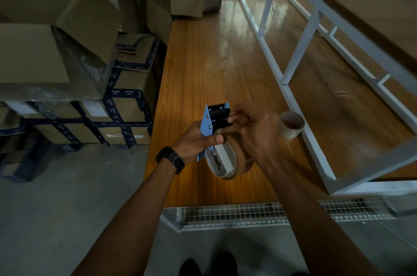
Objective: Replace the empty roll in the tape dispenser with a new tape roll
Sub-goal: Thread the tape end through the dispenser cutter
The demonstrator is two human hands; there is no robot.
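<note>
My left hand (196, 142) grips the blue and black tape dispenser (215, 117) by its frame, above the wooden table (203, 61). A brown tape roll (228, 159) sits on the dispenser's hub, below the hand. My right hand (250, 131) is over the roll, and its fingertips pinch at the black front end of the dispenser, probably on the tape's end, which I cannot make out. An empty cardboard core (291, 124) stands on the table just right of my right hand.
Cardboard boxes (56, 50) are stacked along the left and at the back. A white metal shelf frame (316, 50) stands on the table's right side. A wire mesh tray (248, 214) hangs under the near edge. The floor below is grey.
</note>
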